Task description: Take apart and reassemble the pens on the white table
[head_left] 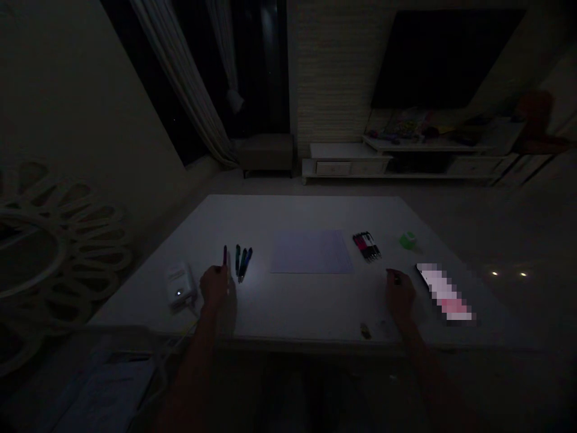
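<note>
My left hand (213, 287) is closed around a purple-pink pen (225, 255), which points up and away from me over the left side of the table. Just right of it lie several dark green and blue pens (243, 263), close together. My right hand (400, 293) is at the right of the table with its fingers curled in; the dim light hides what they hold, if anything. Beyond that hand, a row of several pens (366, 246) in red, white and black lies side by side. A pale sheet of paper (311, 251) lies between the two groups of pens.
A lit phone (444, 293) and a small green-and-white object (408, 240) are on the white table (297, 210) at right. At left sits a white device (179, 284) with a cable. A small dark object (365, 331) lies near the front edge. The room is very dim.
</note>
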A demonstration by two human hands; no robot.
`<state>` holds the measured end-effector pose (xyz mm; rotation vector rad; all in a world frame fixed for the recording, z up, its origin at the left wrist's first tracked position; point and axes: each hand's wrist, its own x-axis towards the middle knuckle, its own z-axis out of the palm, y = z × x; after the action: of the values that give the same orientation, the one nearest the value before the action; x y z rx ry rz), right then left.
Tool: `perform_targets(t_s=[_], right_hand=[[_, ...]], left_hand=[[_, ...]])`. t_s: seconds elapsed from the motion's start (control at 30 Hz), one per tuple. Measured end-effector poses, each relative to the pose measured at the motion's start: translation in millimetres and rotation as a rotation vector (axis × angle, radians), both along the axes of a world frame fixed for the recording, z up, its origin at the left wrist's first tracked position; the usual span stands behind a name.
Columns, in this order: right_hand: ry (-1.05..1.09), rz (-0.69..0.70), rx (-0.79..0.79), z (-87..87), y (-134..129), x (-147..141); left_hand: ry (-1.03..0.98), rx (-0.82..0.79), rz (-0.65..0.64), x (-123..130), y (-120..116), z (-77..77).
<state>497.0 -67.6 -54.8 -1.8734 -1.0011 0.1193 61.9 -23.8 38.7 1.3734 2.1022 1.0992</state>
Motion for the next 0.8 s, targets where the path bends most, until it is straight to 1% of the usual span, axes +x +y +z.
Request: perform_targets(t_s=[0.03,0.07,0.1,0.13,0.17,0.2,0.23,0.3,0.37,0.4,0.47,0.5,0.53,0.57,0.6,0.63,0.67,0.7,0.73,0.8], right_hand=[[0.041,0.05,0.008,3.7,-3,-18],[0.107,0.169,0.0,7.6,-6,-40],[0.17,0.341,-0.022,11.9,-10,-65],[0.222,0.516,-0.038,16.4,-13,-91],[0.277,0.658,-0.044,21.2,-15,-116],[0.336,0.76,-0.042,26.0,-16,-139],[0.405,0.806,-0.038,30.6,-15,-159],[0.51,0.818,-0.041,37.8,-11,-183],[0.536,0.78,-0.053,41.5,-6,-186],[0.513,0.75,-0.065,42.3,-3,-182],[0.412,0.703,-0.1,42.8,-1,-166],[0.355,0.715,-0.123,43.1,-1,-157],[0.31,0.756,-0.143,43.3,-1,-149],[0.285,0.818,-0.16,43.5,-2,-142],[0.287,0.882,-0.172,43.4,-2,-137],[0.315,0.919,-0.18,42.9,-3,-135],[0.367,0.916,-0.189,41.8,-3,-134],[0.438,0.881,-0.202,40.0,-2,-136],[0.52,0.828,-0.219,37.5,-2,-138],[0.687,0.738,-0.25,31.3,0,-145]], left_hand=[[-0.051,0.003,-0.01,7,-3,-2.6],[-0.12,0.001,-0.032,17,-6,-7.0],[-0.198,-0.005,-0.067,31,-10,-13.2],[-0.372,-0.015,-0.138,47,-15,-20.8],[-0.549,-0.049,-0.236,65,-20,-29.4],[-0.662,-0.083,-0.318,83,-26,-38.1],[-0.723,-0.121,-0.373,101,-32,-46.3],[-0.74,-0.182,-0.467,130,-42,-58.4],[-0.623,-0.176,-0.516,145,-47,-62.5],[-0.509,-0.116,-0.502,147,-49,-61.5],[-0.185,0.093,-0.441,143,-49,-55.8],[0.002,0.208,-0.428,138,-48,-52.3],[0.183,0.303,-0.452,133,-47,-49.1],[0.345,0.368,-0.511,129,-44,-46.9],[0.475,0.401,-0.604,126,-41,-45.9],[0.565,0.414,-0.703,124,-38,-46.2],[0.621,0.415,-0.78,123,-34,-47.8],[0.649,0.407,-0.83,123,-30,-50.4],[0.661,0.394,-0.852,125,-27,-53.6],[0.665,0.371,-0.834,129,-23,-60.7]])
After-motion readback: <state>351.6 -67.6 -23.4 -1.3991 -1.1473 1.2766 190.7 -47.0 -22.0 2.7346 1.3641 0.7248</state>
